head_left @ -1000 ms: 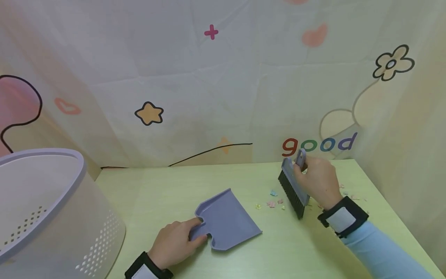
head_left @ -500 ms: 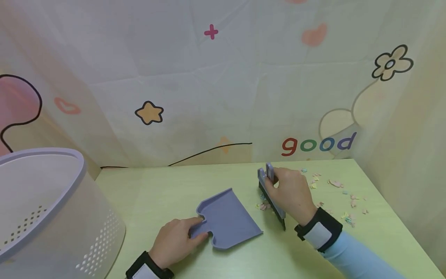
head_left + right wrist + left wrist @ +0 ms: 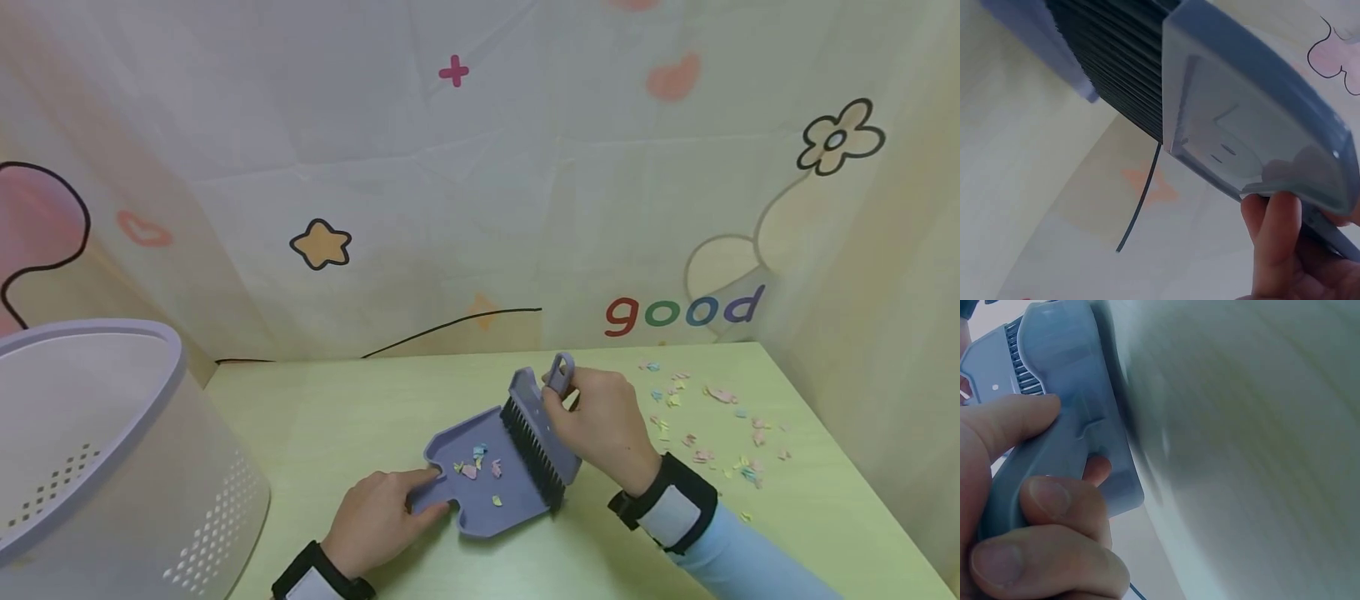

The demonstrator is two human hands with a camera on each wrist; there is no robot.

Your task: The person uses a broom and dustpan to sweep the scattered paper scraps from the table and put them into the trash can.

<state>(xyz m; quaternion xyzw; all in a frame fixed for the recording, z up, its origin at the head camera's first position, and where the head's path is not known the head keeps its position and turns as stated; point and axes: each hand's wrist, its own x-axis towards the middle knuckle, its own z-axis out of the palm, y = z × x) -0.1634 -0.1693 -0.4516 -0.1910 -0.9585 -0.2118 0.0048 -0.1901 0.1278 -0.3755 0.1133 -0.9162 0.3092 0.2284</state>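
My left hand [image 3: 378, 518] grips the short handle of a purple-blue dustpan [image 3: 480, 508] that lies on the table; in the left wrist view the fingers [image 3: 1054, 556] curl round that handle. Several paper scraps [image 3: 468, 472] in pink, yellow and blue lie inside the pan. My right hand [image 3: 603, 425] holds a matching hand brush [image 3: 542, 421] by its handle, tilted. Its dark bristles [image 3: 534, 454] stand over the pan's open front edge. The right wrist view shows the bristles [image 3: 1110, 62] and the back of the brush [image 3: 1229, 131], with fingertips at the handle.
More paper scraps [image 3: 722, 396] are scattered over the right side of the pale green-yellow table [image 3: 337, 400]. A tall white basket [image 3: 142, 467] with a purple rim stands at the left. Behind the table hangs a printed curtain [image 3: 420, 208].
My right hand has moved the brush left, from among the scraps to the dustpan's front edge. Some scraps are now inside the pan. The left hand and dustpan have stayed almost in place.
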